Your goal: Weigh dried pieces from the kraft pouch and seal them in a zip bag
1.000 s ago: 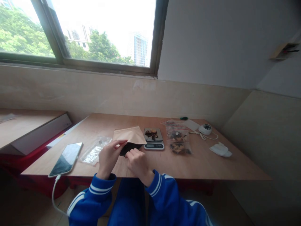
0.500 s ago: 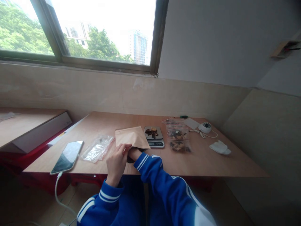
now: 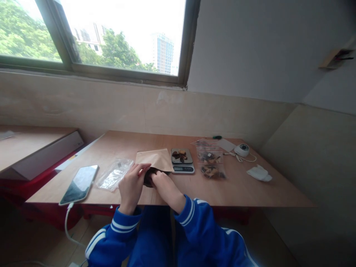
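Observation:
A brown paper pouch (image 3: 155,159) lies on the table with its mouth facing me. My left hand (image 3: 132,185) pinches the upper edge of the mouth at its left side, holding it up. The fingers of my right hand (image 3: 167,185) reach into the dark opening, so their tips and anything in them are hidden. Just beyond the pouch to the right stands a small kitchen scale (image 3: 183,169), with dried brown pieces (image 3: 180,155) on its plate. Its display is too small to read.
Clear zip bags with dried pieces (image 3: 211,171) lie right of the scale. Flat plastic bags (image 3: 116,174) and a phone (image 3: 80,184) on a charging cable lie at left. At right are a white dome camera (image 3: 241,150), a crumpled tissue (image 3: 259,173) and a green-handled tool (image 3: 217,137).
My right hand has drawn back partway out of the pouch, and its back and wrist now show. My left hand has shifted slightly left, still at the pouch's edge.

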Demonstrator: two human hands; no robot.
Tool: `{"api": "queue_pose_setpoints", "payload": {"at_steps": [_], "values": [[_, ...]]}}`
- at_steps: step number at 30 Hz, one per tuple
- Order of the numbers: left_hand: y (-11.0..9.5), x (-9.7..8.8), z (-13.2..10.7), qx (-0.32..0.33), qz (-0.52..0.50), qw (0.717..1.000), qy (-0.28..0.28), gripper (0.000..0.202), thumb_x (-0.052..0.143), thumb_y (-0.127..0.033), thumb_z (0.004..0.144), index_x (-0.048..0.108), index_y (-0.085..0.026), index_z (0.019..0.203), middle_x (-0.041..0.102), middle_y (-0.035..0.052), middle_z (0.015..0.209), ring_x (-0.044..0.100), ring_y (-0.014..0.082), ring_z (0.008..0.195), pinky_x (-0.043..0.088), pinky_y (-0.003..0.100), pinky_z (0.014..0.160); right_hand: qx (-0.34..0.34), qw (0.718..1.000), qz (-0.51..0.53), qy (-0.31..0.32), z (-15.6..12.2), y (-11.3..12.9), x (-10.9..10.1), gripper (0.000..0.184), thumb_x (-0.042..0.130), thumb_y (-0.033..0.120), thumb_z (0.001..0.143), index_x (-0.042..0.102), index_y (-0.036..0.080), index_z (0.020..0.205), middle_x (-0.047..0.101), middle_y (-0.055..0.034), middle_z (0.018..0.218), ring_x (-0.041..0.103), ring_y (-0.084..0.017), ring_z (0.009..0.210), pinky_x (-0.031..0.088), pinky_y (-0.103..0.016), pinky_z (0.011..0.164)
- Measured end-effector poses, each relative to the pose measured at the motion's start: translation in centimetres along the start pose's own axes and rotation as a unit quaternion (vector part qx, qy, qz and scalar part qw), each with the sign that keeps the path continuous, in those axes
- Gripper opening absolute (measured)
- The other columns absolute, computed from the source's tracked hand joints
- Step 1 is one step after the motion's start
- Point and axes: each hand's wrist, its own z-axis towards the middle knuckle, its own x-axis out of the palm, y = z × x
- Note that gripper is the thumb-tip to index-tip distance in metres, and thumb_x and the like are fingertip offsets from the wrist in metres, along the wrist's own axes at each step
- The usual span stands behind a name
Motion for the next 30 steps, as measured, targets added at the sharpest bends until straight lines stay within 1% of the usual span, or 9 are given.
{"api": "queue_pose_setpoints", "payload": {"at_steps": [3,6,10,16,21,23,25,27,30], "values": [[-0.1,-0.2,0.1,-0.020,-0.018,1.000,0.015,0.019,0.051,-0.034,0.087,0.070,-0.032,0.092,0.070,-0.0043,0.086,0.060,0.0129,0.068,0.037,0.022,0.058,0.005,0.999,-0.033,0.021,-1.3,0.6,-1.4,0.024,0.051,0.010,0.087,0.061,0.013,0.108,0.065,-0.0135,0.106,0.063,-0.023,0.094,0.052,-0.034,0.080],[0.0,0.1,-0.1,-0.006,-0.028,0.999,0.025,0.020,0.050,-0.035,0.087,0.069,-0.033,0.092,0.071,-0.0042,0.087,0.060,0.0143,0.071,0.039,0.023,0.060,-0.014,0.998,-0.008,0.060,-1.8,0.5,-2.5,0.026,0.051,0.006,0.084,0.061,0.014,0.106,0.067,-0.0130,0.106,0.064,-0.024,0.095,0.052,-0.033,0.081],[0.0,0.6,-0.6,0.004,-0.030,0.999,0.022,0.022,0.049,-0.034,0.088,0.069,-0.033,0.096,0.070,-0.0032,0.090,0.060,0.0151,0.075,0.040,0.023,0.064,-0.026,0.996,0.009,0.086,-2.0,-0.4,-2.6,0.030,0.051,0.001,0.081,0.060,0.013,0.107,0.069,-0.0113,0.103,0.065,-0.023,0.095,0.052,-0.031,0.080],[-0.1,0.5,-0.4,0.016,-0.020,0.999,0.022,0.023,0.047,-0.033,0.089,0.069,-0.032,0.097,0.070,-0.0029,0.094,0.060,0.0159,0.081,0.041,0.024,0.067,-0.049,0.998,0.004,0.037,-2.3,-0.4,-2.7,0.027,0.052,0.003,0.084,0.061,0.015,0.106,0.069,-0.0091,0.103,0.063,-0.022,0.099,0.051,-0.034,0.085],[0.3,0.4,-0.3,0.018,-0.014,1.000,0.020,0.023,0.046,-0.034,0.091,0.068,-0.032,0.098,0.068,-0.0030,0.094,0.060,0.0159,0.083,0.040,0.024,0.066,-0.095,0.974,0.196,-0.068,-4.3,-0.1,-4.9,0.026,0.055,0.009,0.084,0.063,0.021,0.105,0.069,-0.0033,0.109,0.063,-0.016,0.102,0.049,-0.031,0.094],[0.6,0.5,-0.3,0.006,-0.016,1.000,0.021,0.023,0.047,-0.035,0.090,0.068,-0.032,0.098,0.068,-0.0027,0.094,0.061,0.0153,0.080,0.040,0.023,0.064,-0.063,0.954,0.263,-0.127,-5.1,-1.4,-5.9,0.023,0.058,0.017,0.084,0.063,0.022,0.106,0.068,-0.0037,0.113,0.064,-0.017,0.103,0.050,-0.033,0.094],[0.7,0.5,-0.4,-0.001,-0.018,1.000,0.021,0.023,0.047,-0.035,0.090,0.068,-0.031,0.097,0.068,-0.0025,0.094,0.061,0.0151,0.080,0.039,0.024,0.064,-0.008,0.941,0.278,-0.190,-5.6,-4.0,-6.6,0.022,0.059,0.023,0.083,0.063,0.022,0.105,0.067,-0.0057,0.115,0.065,-0.018,0.100,0.052,-0.034,0.091],[0.8,0.7,-0.6,0.002,-0.019,1.000,0.021,0.024,0.046,-0.036,0.091,0.068,-0.031,0.097,0.068,-0.0025,0.094,0.061,0.0157,0.082,0.039,0.024,0.064,0.051,0.937,0.236,-0.252,-5.6,-7.8,-6.8,0.023,0.058,0.024,0.083,0.063,0.021,0.105,0.067,-0.0076,0.115,0.066,-0.019,0.098,0.052,-0.036,0.090],[0.9,0.8,-0.8,0.013,-0.023,0.999,0.028,0.023,0.047,-0.035,0.090,0.068,-0.033,0.098,0.069,-0.0035,0.096,0.061,0.0164,0.086,0.040,0.024,0.066,0.133,0.941,0.139,-0.278,-5.2,-13.7,-6.2,0.024,0.055,0.018,0.079,0.065,0.017,0.101,0.070,-0.0099,0.103,0.067,-0.020,0.093,0.053,-0.036,0.087]]}}
